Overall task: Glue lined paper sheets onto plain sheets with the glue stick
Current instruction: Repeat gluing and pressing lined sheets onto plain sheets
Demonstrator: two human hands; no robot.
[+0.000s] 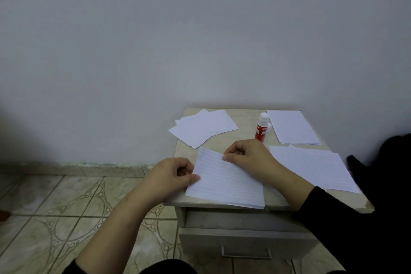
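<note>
A lined sheet (224, 181) lies over a plain sheet at the front of the small table (275, 200). My left hand (172, 173) pinches its left edge between thumb and curled fingers. My right hand (246, 158) pinches its far edge near the top corner, lifting it slightly. The red glue stick (262, 128) stands upright behind my right hand, its white tip up and its cap (269, 129) lying beside it.
A fanned pile of sheets (204, 128) sits at the back left of the table. Another stack (292, 127) lies at the back right, and lined sheets (315, 169) at the right. A drawer with a metal handle (245, 253) is below. The tiled floor (55, 213) lies to the left.
</note>
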